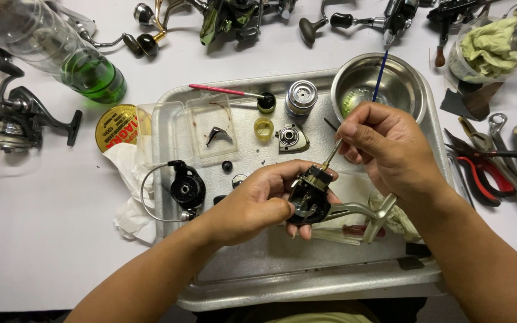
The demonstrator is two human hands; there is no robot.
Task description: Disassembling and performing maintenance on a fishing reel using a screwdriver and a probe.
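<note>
Head view, looking down on a metal tray (306,281) on a white table (43,239). Left hand (252,206) clamped around a black fishing reel body (307,196), held just above the tray's middle; its pale metal handle (363,214) sticks out to the right, under the right wrist. Right hand (384,146) pinched shut on a thin blue-handled brush (380,76) — the tip touches the top of the reel body, the blue shaft runs up past the rim of a steel bowl (371,84). Hands close together, not touching as far as can be seen.

On the tray: a silver spool (301,97) just left of the bowl, a grey side plate (291,139), a small yellow cup (263,128), a pink-handled brush (222,91) lying across the top of a clear plastic box (210,128), a black rotor with wire bail (184,188) at the left edge. A red-handled screwdriver (342,232) lies under the reel handle.

Off the tray: a green-bottomed clear bottle (73,57) and a round yellow tin (115,127) to the left, a whole black reel (16,122) at far left, crumpled white tissue (130,191) beside the tray. Right side — red-handled pliers (480,176) among other tools, a clear tub of green rag (490,51). More reels (228,18) along the top edge.
</note>
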